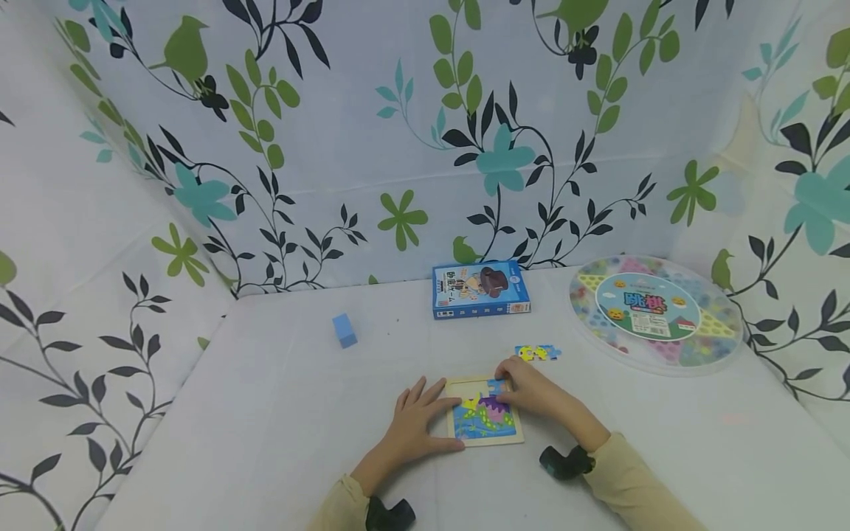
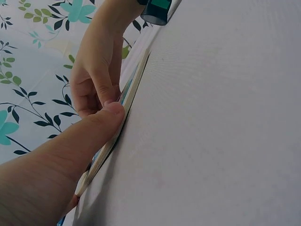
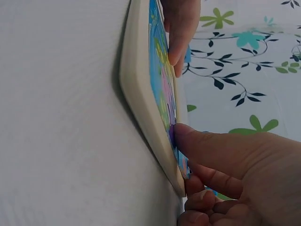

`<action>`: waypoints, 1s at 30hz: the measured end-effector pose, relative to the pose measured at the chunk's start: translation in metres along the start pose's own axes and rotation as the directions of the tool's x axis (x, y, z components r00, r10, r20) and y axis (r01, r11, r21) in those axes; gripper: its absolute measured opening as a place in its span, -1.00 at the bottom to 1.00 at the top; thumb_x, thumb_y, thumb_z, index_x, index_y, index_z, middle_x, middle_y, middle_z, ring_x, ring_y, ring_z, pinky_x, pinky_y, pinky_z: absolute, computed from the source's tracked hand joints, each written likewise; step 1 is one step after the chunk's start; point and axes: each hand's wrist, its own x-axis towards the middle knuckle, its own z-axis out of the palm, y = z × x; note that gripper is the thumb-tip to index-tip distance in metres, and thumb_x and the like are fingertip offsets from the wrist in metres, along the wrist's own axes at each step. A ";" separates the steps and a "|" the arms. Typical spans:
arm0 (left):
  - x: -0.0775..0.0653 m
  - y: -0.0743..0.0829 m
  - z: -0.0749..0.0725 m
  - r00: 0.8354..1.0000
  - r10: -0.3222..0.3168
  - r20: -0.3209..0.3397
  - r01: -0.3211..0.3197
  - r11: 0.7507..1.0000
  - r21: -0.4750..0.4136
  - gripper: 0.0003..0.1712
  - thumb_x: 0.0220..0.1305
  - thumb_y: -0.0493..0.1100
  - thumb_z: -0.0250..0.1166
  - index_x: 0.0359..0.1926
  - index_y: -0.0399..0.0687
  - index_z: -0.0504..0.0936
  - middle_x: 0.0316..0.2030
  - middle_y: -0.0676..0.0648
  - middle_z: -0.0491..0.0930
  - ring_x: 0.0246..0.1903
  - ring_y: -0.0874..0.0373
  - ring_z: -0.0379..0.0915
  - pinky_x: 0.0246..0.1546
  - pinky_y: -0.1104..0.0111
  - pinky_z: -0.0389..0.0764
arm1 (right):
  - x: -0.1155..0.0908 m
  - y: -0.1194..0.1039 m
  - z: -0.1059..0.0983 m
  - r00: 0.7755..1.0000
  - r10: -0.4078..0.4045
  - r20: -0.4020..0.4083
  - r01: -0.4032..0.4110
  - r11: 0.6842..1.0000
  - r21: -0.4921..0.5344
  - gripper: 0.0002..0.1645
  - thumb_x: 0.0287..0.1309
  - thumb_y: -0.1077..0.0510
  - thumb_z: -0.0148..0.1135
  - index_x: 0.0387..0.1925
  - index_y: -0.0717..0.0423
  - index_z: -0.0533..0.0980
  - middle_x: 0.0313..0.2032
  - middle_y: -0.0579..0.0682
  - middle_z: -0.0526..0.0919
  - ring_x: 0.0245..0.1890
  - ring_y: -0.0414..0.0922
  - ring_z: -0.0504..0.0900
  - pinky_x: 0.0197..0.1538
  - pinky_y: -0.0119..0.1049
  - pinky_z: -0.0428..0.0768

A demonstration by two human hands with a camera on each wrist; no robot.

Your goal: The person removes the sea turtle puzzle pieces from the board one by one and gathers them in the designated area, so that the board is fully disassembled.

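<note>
A wooden-framed jigsaw puzzle (image 1: 488, 420) lies on the table, its picture in blue, yellow, purple and pink. Bare tray shows along the upper left of the frame. My left hand (image 1: 415, 426) rests at its left side, fingers spread and fairly straight, the thumb (image 2: 101, 127) at the frame's edge. At the upper right corner, my right hand (image 1: 531, 387) has its fingers curled around a blue puzzle piece (image 1: 495, 386). Its thumb (image 3: 202, 143) touches the picture by the purple part, and the other fingers bend at the frame's edge.
Joined loose puzzle pieces (image 1: 538, 352) lie just beyond the right hand. Farther back are a blue game box (image 1: 481, 290) and a round, clear-lidded board game (image 1: 657, 313). A blue block (image 1: 344, 330) sits to the left. Patterned cloth (image 1: 398, 147) hangs behind the table.
</note>
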 end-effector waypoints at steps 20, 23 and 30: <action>0.000 0.000 0.000 1.000 0.011 -0.001 -0.011 1.000 -0.005 -0.22 -0.10 0.43 0.18 0.14 0.23 0.42 0.29 -0.04 0.12 0.27 -0.18 -0.22 0.12 -0.11 -0.13 | 0.001 0.001 -0.001 1.000 0.016 -0.003 -0.016 0.999 0.032 -0.68 -0.14 0.16 0.39 -0.26 0.08 0.54 -0.32 -0.13 0.43 -0.26 -0.17 0.40 -0.12 -0.21 0.42; 0.000 0.000 0.000 1.000 0.012 0.000 -0.012 1.000 -0.005 -0.22 -0.10 0.43 0.17 0.15 0.23 0.42 0.29 -0.05 0.12 0.27 -0.18 -0.22 0.12 -0.11 -0.12 | 0.001 0.001 -0.001 1.000 0.020 0.002 -0.020 0.999 0.031 -0.64 -0.18 0.15 0.41 -0.25 0.10 0.54 -0.31 -0.13 0.43 -0.25 -0.16 0.40 -0.11 -0.20 0.43; 0.000 0.000 0.000 1.000 0.010 0.003 -0.010 1.000 -0.003 -0.22 -0.10 0.44 0.16 0.15 0.23 0.42 0.29 -0.04 0.11 0.27 -0.18 -0.22 0.12 -0.11 -0.12 | 0.001 0.000 -0.001 1.000 -0.009 -0.015 0.009 1.000 0.016 -0.65 -0.19 0.16 0.42 -0.27 0.10 0.53 -0.31 -0.13 0.44 -0.28 -0.18 0.40 -0.14 -0.22 0.44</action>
